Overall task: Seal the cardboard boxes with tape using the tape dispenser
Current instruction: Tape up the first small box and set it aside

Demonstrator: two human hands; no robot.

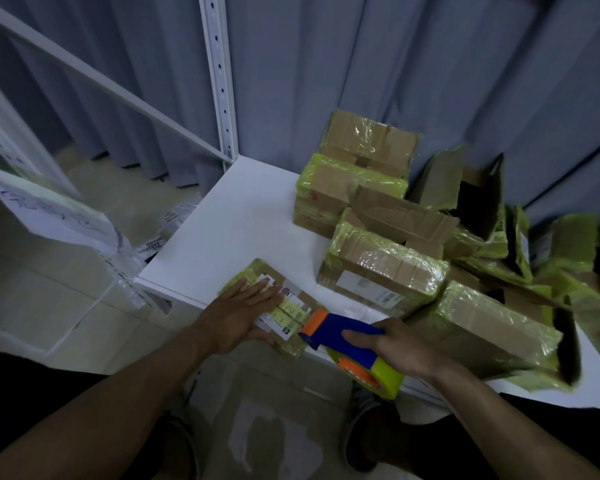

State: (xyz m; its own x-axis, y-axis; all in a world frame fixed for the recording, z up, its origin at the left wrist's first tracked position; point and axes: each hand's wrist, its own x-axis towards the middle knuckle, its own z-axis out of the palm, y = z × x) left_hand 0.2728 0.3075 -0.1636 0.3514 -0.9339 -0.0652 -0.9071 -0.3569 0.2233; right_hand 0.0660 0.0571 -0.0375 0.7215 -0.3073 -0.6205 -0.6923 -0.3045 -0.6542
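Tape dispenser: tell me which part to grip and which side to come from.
Grip the tape dispenser by its blue handle, coming from the right and above, as the right hand does. Its orange head points left onto the small box and the yellow roll hangs beneath, leaving only the handle free.

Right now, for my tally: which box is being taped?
The small labelled box at the table edge: it alone lies under the left hand, tape dispenser touching it.

Dark clothing (32, 386), grey shoes (362, 415)
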